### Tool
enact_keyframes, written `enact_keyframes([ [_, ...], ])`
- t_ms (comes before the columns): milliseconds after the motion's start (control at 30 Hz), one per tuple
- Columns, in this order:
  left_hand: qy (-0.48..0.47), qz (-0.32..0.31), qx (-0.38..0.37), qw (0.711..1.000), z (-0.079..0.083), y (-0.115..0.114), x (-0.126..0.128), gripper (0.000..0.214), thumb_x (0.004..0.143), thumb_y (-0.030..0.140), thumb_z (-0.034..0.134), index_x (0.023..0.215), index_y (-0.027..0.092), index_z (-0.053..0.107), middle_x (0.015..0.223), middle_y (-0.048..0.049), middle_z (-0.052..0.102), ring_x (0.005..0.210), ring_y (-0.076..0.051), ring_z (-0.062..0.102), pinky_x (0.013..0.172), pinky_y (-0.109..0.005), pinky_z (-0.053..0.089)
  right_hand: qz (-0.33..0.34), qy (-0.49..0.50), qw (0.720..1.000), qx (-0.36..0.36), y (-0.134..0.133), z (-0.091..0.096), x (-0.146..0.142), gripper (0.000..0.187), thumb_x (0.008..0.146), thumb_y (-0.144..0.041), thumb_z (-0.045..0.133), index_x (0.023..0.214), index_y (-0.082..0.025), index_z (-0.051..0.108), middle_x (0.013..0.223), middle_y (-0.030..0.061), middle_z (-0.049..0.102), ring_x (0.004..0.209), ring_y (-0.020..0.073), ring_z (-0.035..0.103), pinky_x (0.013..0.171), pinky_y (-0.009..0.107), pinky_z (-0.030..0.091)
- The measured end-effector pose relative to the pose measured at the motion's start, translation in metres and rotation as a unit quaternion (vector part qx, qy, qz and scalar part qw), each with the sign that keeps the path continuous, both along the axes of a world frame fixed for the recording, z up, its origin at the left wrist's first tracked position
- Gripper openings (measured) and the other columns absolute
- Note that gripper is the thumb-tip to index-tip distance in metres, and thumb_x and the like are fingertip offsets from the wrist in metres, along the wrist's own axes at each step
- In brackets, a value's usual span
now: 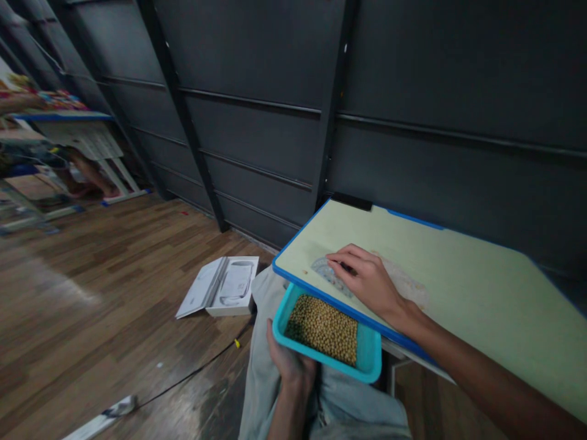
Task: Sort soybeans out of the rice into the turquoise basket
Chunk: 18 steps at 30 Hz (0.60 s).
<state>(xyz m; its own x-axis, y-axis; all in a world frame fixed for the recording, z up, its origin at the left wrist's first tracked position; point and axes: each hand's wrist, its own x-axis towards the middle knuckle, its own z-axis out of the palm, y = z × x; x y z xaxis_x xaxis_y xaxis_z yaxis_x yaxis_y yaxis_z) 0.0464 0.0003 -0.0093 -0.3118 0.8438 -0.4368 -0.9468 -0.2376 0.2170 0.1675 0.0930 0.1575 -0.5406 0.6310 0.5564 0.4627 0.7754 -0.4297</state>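
A turquoise plastic tray of round tan beans, which look like soybeans, is tilted over my lap just below the desk's front edge. My left hand supports it from below, thumb up along its left side. Above the desk top, my right hand has its thumb and fingers pinched together; whatever they may hold is too small to make out. Beneath that hand a faded round print shows on the desk, partly hidden. A tiny tan speck lies near the left edge.
The pale desk with blue edging stands against a dark panel wall. On the wooden floor are an open white box, a black cable and a white strip. Another person's legs show under a far-left desk.
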Motion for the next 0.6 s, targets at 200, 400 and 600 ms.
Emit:
enact_keyframes([
  [200, 0.03, 0.031, -0.025, 0.999, 0.001, 0.0, 0.001, 0.032, 0.085, 0.039, 0.053, 0.097, 0.02, 0.075, 0.101, -0.0052, 0.077, 0.098, -0.025, 0.07, 0.098, -0.04, 0.051, 0.016, 0.014, 1.0, -0.01, 0.009, 0.007, -0.008, 0.017, 0.093, -0.016, 0.062, 0.103, -0.021, 0.074, 0.096, 0.005, 0.07, 0.087, 0.0167, 0.067, 0.08, 0.032, 0.053],
  [400, 0.03, 0.039, -0.055, 0.997, -0.002, 0.003, 0.0, 0.027, 0.084, 0.033, 0.054, 0.092, 0.019, 0.075, 0.094, -0.0047, 0.078, 0.098, -0.025, 0.07, 0.1, -0.041, 0.05, 0.063, 0.015, 0.997, -0.036, 0.013, 0.005, -0.02, 0.018, 0.093, -0.016, 0.061, 0.104, -0.023, 0.074, 0.098, 0.0047, 0.072, 0.09, 0.0169, 0.067, 0.083, 0.033, 0.053],
  [600, 0.034, 0.036, -0.056, 0.997, -0.001, 0.003, 0.0, 0.027, 0.082, 0.031, 0.055, 0.096, 0.018, 0.075, 0.098, -0.0066, 0.077, 0.103, -0.026, 0.069, 0.1, -0.044, 0.05, 0.067, 0.032, 0.996, -0.042, 0.007, 0.011, -0.011, 0.017, 0.093, -0.019, 0.062, 0.102, -0.024, 0.075, 0.097, 0.0046, 0.073, 0.089, 0.0173, 0.067, 0.08, 0.033, 0.054],
])
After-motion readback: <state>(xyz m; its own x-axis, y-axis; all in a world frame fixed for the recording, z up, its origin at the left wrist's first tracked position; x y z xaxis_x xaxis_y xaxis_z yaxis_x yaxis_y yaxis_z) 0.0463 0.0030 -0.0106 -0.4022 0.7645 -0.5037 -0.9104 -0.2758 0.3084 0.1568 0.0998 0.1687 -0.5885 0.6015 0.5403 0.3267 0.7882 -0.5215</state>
